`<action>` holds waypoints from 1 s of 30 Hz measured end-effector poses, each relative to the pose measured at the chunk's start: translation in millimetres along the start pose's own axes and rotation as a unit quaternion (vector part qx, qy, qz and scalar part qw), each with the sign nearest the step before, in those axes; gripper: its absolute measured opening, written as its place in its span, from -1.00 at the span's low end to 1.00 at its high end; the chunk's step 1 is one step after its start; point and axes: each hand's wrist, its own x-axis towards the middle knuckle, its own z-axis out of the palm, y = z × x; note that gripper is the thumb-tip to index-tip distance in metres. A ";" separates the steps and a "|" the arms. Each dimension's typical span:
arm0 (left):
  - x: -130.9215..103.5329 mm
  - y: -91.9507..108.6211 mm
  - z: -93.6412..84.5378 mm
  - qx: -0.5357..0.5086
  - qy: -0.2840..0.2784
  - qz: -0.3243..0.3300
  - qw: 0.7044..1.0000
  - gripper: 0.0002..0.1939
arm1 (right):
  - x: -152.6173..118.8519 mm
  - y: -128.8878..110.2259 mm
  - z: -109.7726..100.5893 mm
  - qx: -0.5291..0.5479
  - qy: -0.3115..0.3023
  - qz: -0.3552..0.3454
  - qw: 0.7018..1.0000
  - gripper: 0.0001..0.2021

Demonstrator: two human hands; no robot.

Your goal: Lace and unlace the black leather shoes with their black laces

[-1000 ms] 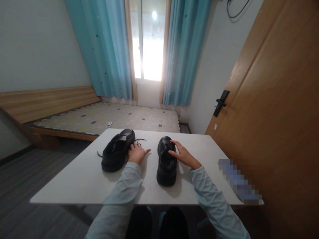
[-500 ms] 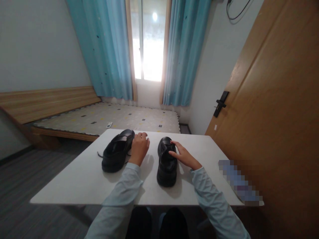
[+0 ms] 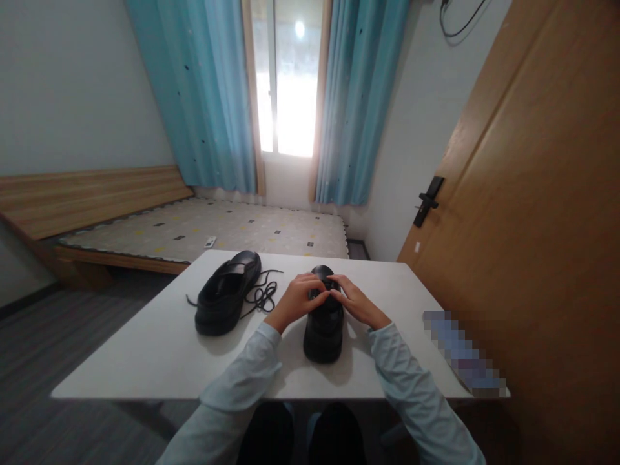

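A black shoe [image 3: 323, 342] stands on the white table [image 3: 159, 361], heel towards me. Over its lacing area both hands come together, hiding much of the upper. My left hand [image 3: 301, 298] reaches in from the left, fingers curled and thumb at the middle of the shoe, closed on it. From the right, my right hand [image 3: 357, 302] grips the upper between thumb and fingers. What lies under the fingertips, upper or lace, is too small to make out. To the left stands a second black shoe [image 3: 220, 309], apart from my hands, with a thin black lace [image 3: 264, 297] looped loosely beside it.
Behind the table is a bed [image 3: 261, 226] with a small white remote [image 3: 210, 243] on it. A wooden door [image 3: 533, 213] with a black handle [image 3: 429, 201] stands at the right. A blurred bluish item [image 3: 465, 355] lies along the table's right edge.
My left hand has moved right, from beside the left shoe onto the right one, uncovering the loose lace. The right hand has stayed at its shoe, its fingers slightly shifted.
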 end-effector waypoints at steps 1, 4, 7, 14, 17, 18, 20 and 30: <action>0.1 0.3 -0.8 0.002 -0.007 0.012 1.000 -0.82 | 0.3 0.2 -0.1 0.002 -0.001 0.001 1.000 -0.61; 0.2 1.1 -0.8 0.005 -0.032 0.040 0.999 -0.81 | 0.5 0.7 -0.3 0.007 -0.002 0.001 1.000 -0.63; 0.9 3.5 1.0 0.025 -0.081 0.058 0.995 -0.79 | -0.1 1.7 -0.3 0.009 0.000 -0.003 1.000 -0.63; 10.7 25.9 -4.4 0.155 -0.193 0.014 0.969 -0.90 | -0.8 6.4 0.2 0.013 0.000 -0.012 1.000 -0.62; 18.0 41.9 -7.8 0.199 -0.241 -0.010 0.950 -0.94 | -0.6 6.4 0.3 0.015 0.004 -0.012 1.000 -0.63; 20.0 46.9 -8.1 0.207 -0.257 -0.023 0.944 -0.91 | -0.5 6.2 0.3 0.015 0.005 -0.010 1.000 -0.63; 22.3 55.1 -6.6 0.215 -0.282 -0.055 0.933 -0.86 | -0.4 5.8 0.4 0.014 0.007 -0.008 1.000 -0.64; 23.0 45.4 28.4 0.293 -0.358 -0.072 0.884 -0.75 | -0.1 8.0 1.3 0.018 0.011 0.000 1.000 -0.68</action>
